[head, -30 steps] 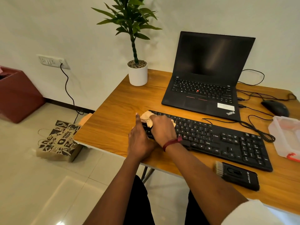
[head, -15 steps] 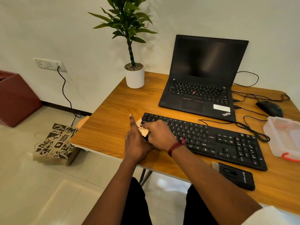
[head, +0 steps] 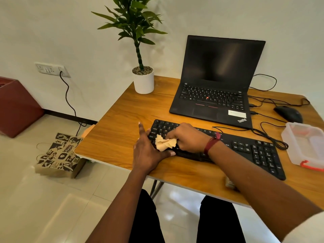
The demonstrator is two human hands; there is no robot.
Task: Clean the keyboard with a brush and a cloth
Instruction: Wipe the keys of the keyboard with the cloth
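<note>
Keyboard [head: 245, 148] sits on desk [head: 122, 134] near the front edge, just in front of laptop [head: 215, 81]. Right hand [head: 189, 137] is clenched round a crumpled tan cloth [head: 165, 144] and presses it onto the keys at the left end. Left hand [head: 147, 151] lies flat with fingers straight, bracing that left end, thumb along the front edge, grasping nothing. Judgement: the cloth wipe is under way, on the left end only; the middle and number pad show no sign either way of being wiped. Cannot tell if brushing is done: brush [head: 229, 183] is mostly hidden behind the right forearm, just a pale blurred sliver near the front edge, in nobody's grip. Probably left: wipe the rest of the keys rightward. Count: one keyboard, one cloth, one brush (partly seen), two hands, one laptop, one mouse [head: 288, 113], one potted plant [head: 142, 79], one clear plastic box [head: 305, 142] at the right edge, one printed bag [head: 59, 155] on the floor.
</note>
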